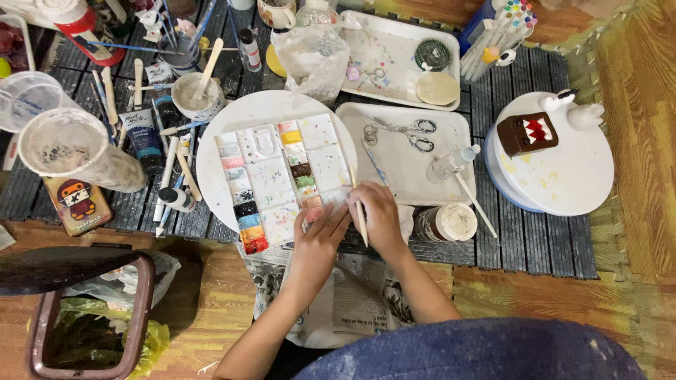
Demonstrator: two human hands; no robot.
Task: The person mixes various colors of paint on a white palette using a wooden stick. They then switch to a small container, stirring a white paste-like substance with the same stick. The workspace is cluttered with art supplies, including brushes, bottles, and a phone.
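My left hand (319, 236) rests with its fingers on the near right corner of a white paint palette (282, 179), which has wells of several colours and lies on a round white plate (225, 130). My right hand (380, 217) is beside it, holding a thin wooden stick (356, 197) that points up across the palette's right edge. Both hands touch near the palette corner. Newspaper (352, 302) lies under my forearms.
A white tray (436, 137) holds scissors (408, 132). A brown box-shaped figure (527, 132) sits on a round white turntable (570, 176). A paint-smeared jar (445, 222), plastic cups (70, 148), paint tubes, brushes and a bin (91, 317) surround the dark slatted mat (535, 239).
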